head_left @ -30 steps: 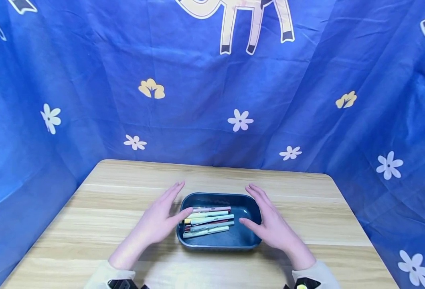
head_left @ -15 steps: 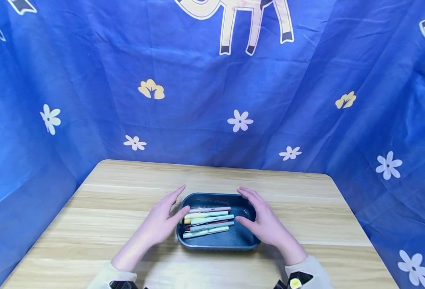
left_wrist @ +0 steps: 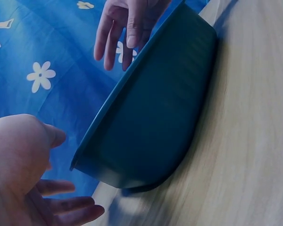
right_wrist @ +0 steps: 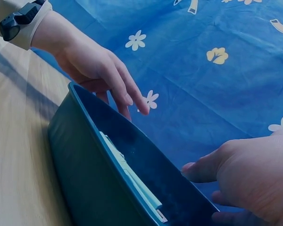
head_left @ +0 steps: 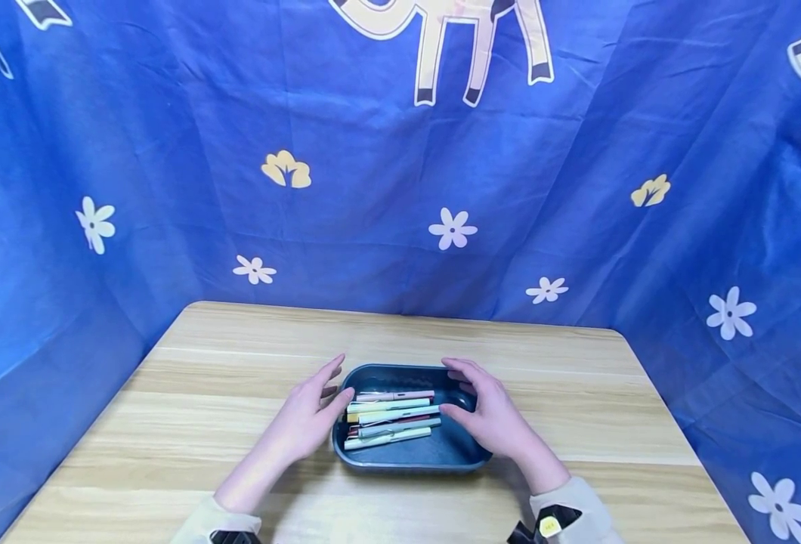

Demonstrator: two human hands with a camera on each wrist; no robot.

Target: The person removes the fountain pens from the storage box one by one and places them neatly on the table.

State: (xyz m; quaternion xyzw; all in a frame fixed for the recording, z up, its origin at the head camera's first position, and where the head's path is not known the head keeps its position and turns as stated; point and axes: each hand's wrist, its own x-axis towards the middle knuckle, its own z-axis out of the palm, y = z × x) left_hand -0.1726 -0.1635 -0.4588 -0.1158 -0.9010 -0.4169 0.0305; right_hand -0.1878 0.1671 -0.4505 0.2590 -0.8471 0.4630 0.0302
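Note:
A dark teal plastic box [head_left: 417, 462] with rounded corners stands on the table, and several pens [head_left: 394, 416] lie side by side in its left part. The pens are pale yellow, mint, grey-green and lilac, with some dark red showing among them. My left hand [head_left: 303, 417] is at the left end of the box, fingers spread and relaxed, thumb near the rim. At the other end, my right hand [head_left: 494, 417] hovers over the right side, thumb pointing inward near the pen tips. In the left wrist view, the box wall [left_wrist: 146, 113] hides the pens. Neither hand holds anything.
The wooden table [head_left: 224, 378] extends around the box on every side. Behind it and at both sides hangs a blue curtain [head_left: 373, 249] printed with flowers and animal legs. Dark wrist devices [head_left: 550, 521] sit over pale sleeves.
My right hand has moved left and inward over the box. The left hand has drawn very slightly back from the pens. Box and pens stay in place.

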